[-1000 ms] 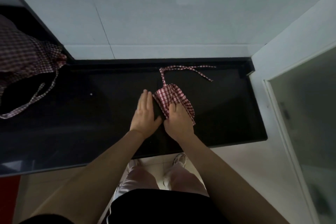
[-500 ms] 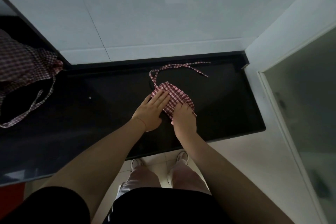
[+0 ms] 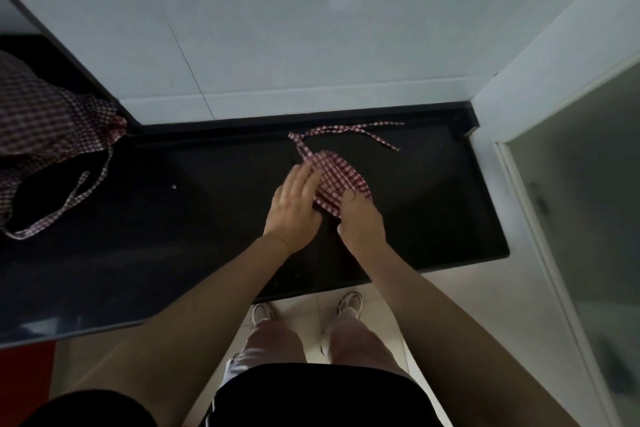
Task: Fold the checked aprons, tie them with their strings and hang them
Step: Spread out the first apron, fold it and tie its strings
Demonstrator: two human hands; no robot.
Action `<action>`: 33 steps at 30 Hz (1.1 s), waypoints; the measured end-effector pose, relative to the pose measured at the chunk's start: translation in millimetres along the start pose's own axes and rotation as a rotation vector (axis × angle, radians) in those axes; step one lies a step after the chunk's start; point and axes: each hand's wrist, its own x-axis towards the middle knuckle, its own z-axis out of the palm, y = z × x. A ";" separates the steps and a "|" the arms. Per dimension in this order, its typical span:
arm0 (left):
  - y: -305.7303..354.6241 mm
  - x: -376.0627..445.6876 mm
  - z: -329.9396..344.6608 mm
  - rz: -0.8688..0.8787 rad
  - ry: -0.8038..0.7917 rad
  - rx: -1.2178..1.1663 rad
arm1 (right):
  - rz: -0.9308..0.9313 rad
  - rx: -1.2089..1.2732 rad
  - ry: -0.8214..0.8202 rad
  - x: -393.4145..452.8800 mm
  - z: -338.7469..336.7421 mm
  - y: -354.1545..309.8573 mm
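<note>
Left hand [image 3: 294, 204] flat, right hand [image 3: 360, 218] pinching folded apron [image 3: 337, 178] mid-counter [image 3: 207, 218].

checked aprons: 2, one folded [image 3: 337, 182] mid black counter [image 3: 207, 218], one loose [image 3: 45, 135] at counter's far left | hands: 2, left hand [image 3: 294, 208], right hand [image 3: 360, 222] | shoes: 2 below counter's edge [image 3: 349, 303]
</note>
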 end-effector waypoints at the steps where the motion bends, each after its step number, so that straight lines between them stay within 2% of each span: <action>1: 7.7 -1.3 0.4 -0.170 0.134 -0.168 | 0.051 0.066 -0.042 2.4 -8.3 2.1; 2: 12.7 2.5 2.4 -0.409 0.163 -0.382 | 0.106 0.136 -0.084 4.7 -15.3 3.3; 4: 25.3 16.6 4.8 -0.843 -0.043 -0.809 | 0.138 0.224 -0.135 7.2 -22.7 4.8; 5: 30.6 21.8 5.2 -0.905 -0.149 -0.912 | 0.122 0.240 -0.148 6.4 -23.5 3.2; 6: 35.4 25.4 6.4 -0.899 -0.193 -0.956 | 0.099 0.250 -0.158 4.8 -21.7 1.9; 11: 53.9 35.1 12.7 -0.838 -0.045 -0.830 | 0.057 0.344 -0.151 -4.8 -10.0 2.8; 16: 57.2 34.7 -10.7 -0.652 -0.056 -0.488 | -0.097 0.393 -0.510 6.6 -58.8 20.9; 17: 56.4 35.5 -18.7 -0.599 -0.083 -0.415 | -0.099 0.393 -0.471 12.2 -74.2 26.4; 19: 59.7 38.7 -39.7 -0.512 -0.111 -0.291 | -0.112 0.325 -0.157 27.1 -99.7 40.5; 20: 61.2 40.0 -49.4 -0.477 -0.120 -0.239 | -0.146 0.301 -0.003 34.4 -108.9 46.7; 22: 66.9 43.0 -69.8 -0.412 -0.114 -0.136 | -0.295 0.275 0.158 48.8 -127.7 53.3; 24: 72.2 45.9 -89.5 -0.386 -0.100 -0.119 | -0.432 0.185 0.187 59.2 -146.7 56.0; 26: 77.6 46.6 -109.5 -0.382 -0.060 -0.156 | -0.481 0.115 0.213 62.2 -165.2 57.3; 33: 82.9 48.0 -175.6 -0.263 -0.037 -0.089 | -0.449 0.156 0.213 52.7 -217.1 46.0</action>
